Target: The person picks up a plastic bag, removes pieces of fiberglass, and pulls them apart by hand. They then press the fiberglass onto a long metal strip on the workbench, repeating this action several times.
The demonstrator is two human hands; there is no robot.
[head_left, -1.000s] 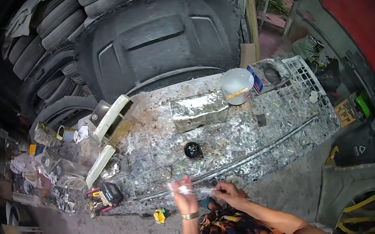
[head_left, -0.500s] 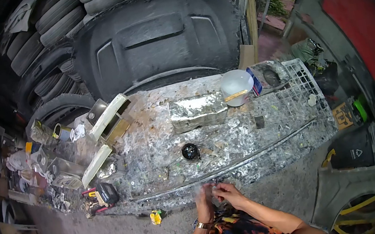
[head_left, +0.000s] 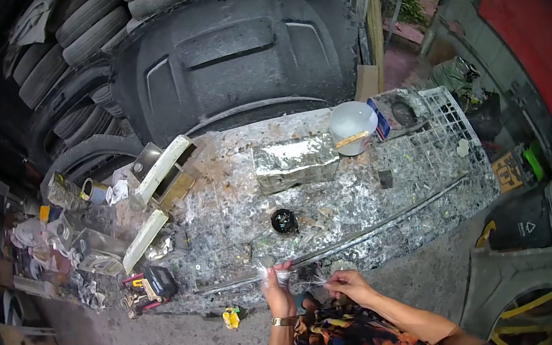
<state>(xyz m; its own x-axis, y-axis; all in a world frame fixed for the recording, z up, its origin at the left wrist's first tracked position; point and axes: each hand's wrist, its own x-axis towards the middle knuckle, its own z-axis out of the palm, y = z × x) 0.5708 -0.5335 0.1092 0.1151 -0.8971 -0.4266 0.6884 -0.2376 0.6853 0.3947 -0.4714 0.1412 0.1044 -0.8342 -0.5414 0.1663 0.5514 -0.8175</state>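
Note:
Near the front edge of the worktable, my left hand (head_left: 280,300) is wrapped around a small clear, whitish, plastic-looking thing (head_left: 265,267) that sticks up past the thumb. My right hand (head_left: 350,286), a short way to the right, has its fingers pinched together. A thin, pale strand or film (head_left: 317,282) seems to run between the two hands; blur hides exactly what it is. Beyond them on the table stands a small round black container (head_left: 283,221) with a glossy dark top. A long thin strip (head_left: 369,230) lies along the table just past my hands.
A foil-like wrapped block (head_left: 296,163), a translucent white bucket (head_left: 353,128) with a stick, and a cordless tool (head_left: 149,290) rest on the worktable (head_left: 218,159). A car hood (head_left: 232,59) leans behind. A fender (head_left: 525,289) stands at right; a yellow piece (head_left: 231,318) is on the floor.
My hands were close together half a second ago and have moved apart, the left going left and up, the right slightly right. The clear thing now shows in my left hand.

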